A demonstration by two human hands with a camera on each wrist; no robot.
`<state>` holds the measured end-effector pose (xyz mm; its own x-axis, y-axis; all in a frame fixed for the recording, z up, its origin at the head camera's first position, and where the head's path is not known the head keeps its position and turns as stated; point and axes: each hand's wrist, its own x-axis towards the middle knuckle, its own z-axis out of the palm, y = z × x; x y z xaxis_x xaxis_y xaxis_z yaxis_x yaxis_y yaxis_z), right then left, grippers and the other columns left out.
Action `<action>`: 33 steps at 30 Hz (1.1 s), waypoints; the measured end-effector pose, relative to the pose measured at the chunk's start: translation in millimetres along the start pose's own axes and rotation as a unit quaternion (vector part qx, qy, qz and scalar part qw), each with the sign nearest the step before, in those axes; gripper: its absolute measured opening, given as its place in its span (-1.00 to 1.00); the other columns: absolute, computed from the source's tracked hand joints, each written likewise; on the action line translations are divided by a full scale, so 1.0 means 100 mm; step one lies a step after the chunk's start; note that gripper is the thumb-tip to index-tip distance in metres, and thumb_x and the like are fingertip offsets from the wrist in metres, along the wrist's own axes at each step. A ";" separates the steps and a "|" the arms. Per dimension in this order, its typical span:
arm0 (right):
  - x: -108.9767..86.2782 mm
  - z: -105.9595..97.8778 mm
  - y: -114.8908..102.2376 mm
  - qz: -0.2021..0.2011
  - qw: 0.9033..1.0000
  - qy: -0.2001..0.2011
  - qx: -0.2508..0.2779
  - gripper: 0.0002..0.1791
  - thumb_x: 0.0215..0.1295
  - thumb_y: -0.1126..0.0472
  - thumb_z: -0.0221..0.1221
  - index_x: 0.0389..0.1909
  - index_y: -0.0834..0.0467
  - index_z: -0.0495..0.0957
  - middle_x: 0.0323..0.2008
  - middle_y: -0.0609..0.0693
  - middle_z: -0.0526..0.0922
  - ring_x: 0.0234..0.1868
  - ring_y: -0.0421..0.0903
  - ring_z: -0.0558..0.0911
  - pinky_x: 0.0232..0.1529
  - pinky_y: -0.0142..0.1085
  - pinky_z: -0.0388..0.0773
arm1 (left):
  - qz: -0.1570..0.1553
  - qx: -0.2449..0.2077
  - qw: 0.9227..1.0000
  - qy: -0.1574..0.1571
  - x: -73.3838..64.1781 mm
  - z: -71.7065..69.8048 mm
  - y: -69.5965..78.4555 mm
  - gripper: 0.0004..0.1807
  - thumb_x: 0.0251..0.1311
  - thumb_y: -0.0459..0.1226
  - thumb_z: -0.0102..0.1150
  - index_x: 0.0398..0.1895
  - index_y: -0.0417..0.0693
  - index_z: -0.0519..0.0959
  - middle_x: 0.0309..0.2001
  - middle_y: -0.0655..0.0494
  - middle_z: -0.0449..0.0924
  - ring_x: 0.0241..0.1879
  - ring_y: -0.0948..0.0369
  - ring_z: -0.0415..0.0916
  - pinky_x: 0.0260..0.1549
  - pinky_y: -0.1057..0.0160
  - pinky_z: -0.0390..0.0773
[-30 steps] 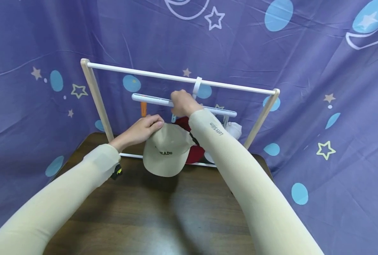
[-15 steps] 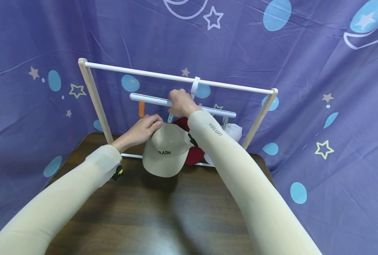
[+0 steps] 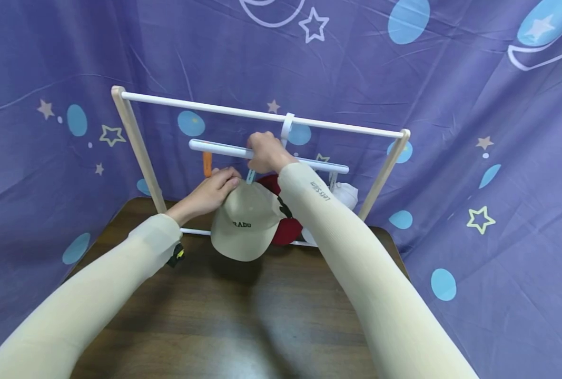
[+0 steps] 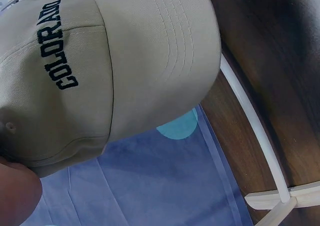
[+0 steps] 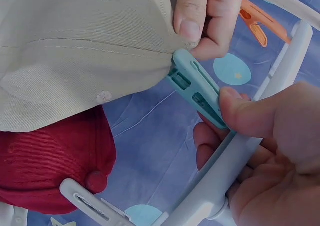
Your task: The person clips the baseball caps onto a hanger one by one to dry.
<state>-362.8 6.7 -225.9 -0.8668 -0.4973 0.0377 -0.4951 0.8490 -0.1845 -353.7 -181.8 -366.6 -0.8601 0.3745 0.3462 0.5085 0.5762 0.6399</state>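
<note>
A beige baseball cap [image 3: 243, 243] with dark lettering hangs brim-down from my left hand [image 3: 207, 193], whose thumb and fingers pinch it at the crown. In the left wrist view the cap's lettering [image 4: 53, 46] reads COLORADO. My right hand [image 3: 266, 152] is at the white clip hanger [image 3: 221, 149], pinching a teal clip [image 5: 197, 88] attached to it, thumb on the clip's near end. The clip's far end lies right at the cloth my left fingertips hold. Beside it a red cap [image 5: 60, 161] hangs near a grey clip [image 5: 92, 203].
The hanger's hook [image 3: 287, 129] goes over the rack's top rail [image 3: 205, 108]. An orange clip [image 3: 207, 164] is at the hanger's left end. A white cloth item [image 3: 344, 196] hangs at the right. The wooden rack stands on a brown table [image 3: 224, 326] before a purple curtain.
The teal clip now shows against the top of the beige cap, where earlier it stood above it. Both hands have stayed almost in place; the whole view has shifted slightly.
</note>
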 end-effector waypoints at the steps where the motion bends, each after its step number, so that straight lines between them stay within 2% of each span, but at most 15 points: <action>1: 0.00 0.00 0.00 0.000 1.000 0.000 0.000 -0.68 0.40 0.28 0.27 0.14 0.23 0.62 0.02 0.08 0.68 -0.01 0.02 0.63 0.10 -0.15 0.59 | 0.003 -0.002 1.000 0.001 0.01 0.00 0.00 -0.70 0.71 -0.15 -0.13 0.11 -0.07 0.59 0.08 -0.04 0.63 0.10 0.00 0.40 0.30 -0.10 0.25; 7: -0.01 -0.01 0.00 0.004 1.000 -0.001 -0.001 -0.72 0.40 0.27 0.28 0.09 0.21 0.63 -0.03 0.07 0.67 -0.05 0.01 0.60 0.07 -0.15 0.57 | 0.021 -0.020 1.000 -0.001 0.06 0.01 -0.01 -0.70 0.71 -0.18 -0.14 0.11 -0.12 0.57 0.09 -0.08 0.61 0.17 -0.03 0.43 0.51 -0.12 0.01; 14: -0.02 -0.01 0.00 0.003 1.000 -0.004 0.003 -0.82 0.39 0.28 0.27 -0.04 0.20 0.66 -0.17 0.03 0.63 -0.16 -0.03 0.52 -0.07 -0.22 0.51 | 0.014 -0.055 0.998 0.008 0.08 0.05 0.00 -0.67 0.72 -0.19 -0.17 0.14 -0.18 0.56 0.12 -0.13 0.58 0.24 -0.07 0.39 0.58 -0.15 -0.15; 20: -0.03 -0.01 0.01 0.004 1.000 -0.002 0.008 -0.95 0.38 0.31 0.25 -0.19 0.17 0.61 -0.30 -0.01 0.55 -0.24 -0.05 0.47 -0.18 -0.26 0.42 | 0.016 -0.084 0.996 0.027 0.11 0.09 0.03 -0.67 0.72 -0.21 -0.18 0.18 -0.22 0.53 0.13 -0.14 0.58 0.25 -0.04 0.44 0.57 -0.11 -0.12; 23: -0.03 -0.01 0.01 0.006 1.000 -0.006 0.006 -0.96 0.37 0.32 0.25 -0.24 0.14 0.58 -0.33 -0.01 0.54 -0.26 -0.05 0.45 -0.19 -0.27 0.41 | 0.010 -0.097 0.995 0.028 0.11 0.10 0.03 -0.67 0.72 -0.21 -0.17 0.18 -0.23 0.52 0.13 -0.15 0.58 0.21 -0.03 0.43 0.48 -0.13 0.04; 26: -0.02 -0.02 0.00 0.003 1.000 -0.014 -0.003 -0.92 0.39 0.30 0.25 -0.15 0.17 0.64 -0.25 0.03 0.60 -0.21 -0.04 0.49 -0.14 -0.25 0.47 | 0.003 -0.106 0.994 0.026 0.11 0.12 0.03 -0.67 0.72 -0.20 -0.18 0.19 -0.22 0.52 0.13 -0.15 0.57 0.17 -0.03 0.41 0.41 -0.13 0.10; 30: -0.02 -0.03 0.00 0.007 0.999 -0.032 -0.023 -0.68 0.45 0.24 0.24 0.17 0.20 0.63 0.04 0.07 0.67 0.02 -0.01 0.60 0.11 -0.19 0.56 | -0.006 -0.111 0.994 0.020 0.10 0.12 0.06 -0.66 0.72 -0.23 -0.19 0.20 -0.25 0.51 0.14 -0.18 0.56 0.18 -0.04 0.39 0.44 -0.14 0.06; 33: -0.03 -0.04 0.01 0.011 0.998 -0.049 -0.035 -0.60 0.49 0.23 0.21 0.29 0.19 0.57 0.17 0.08 0.64 0.15 0.00 0.59 0.23 -0.16 0.54 | -0.014 -0.123 0.992 0.012 0.09 0.11 0.13 -0.67 0.72 -0.28 -0.20 0.19 -0.31 0.51 0.11 -0.21 0.55 0.12 -0.05 0.39 0.30 -0.08 0.25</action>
<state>-360.6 9.8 -222.1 -0.8694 -0.4902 -0.0622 -0.4816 0.8687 -0.1160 -354.7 -162.8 -363.1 -0.8763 0.3409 0.3405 0.4614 0.3898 0.7970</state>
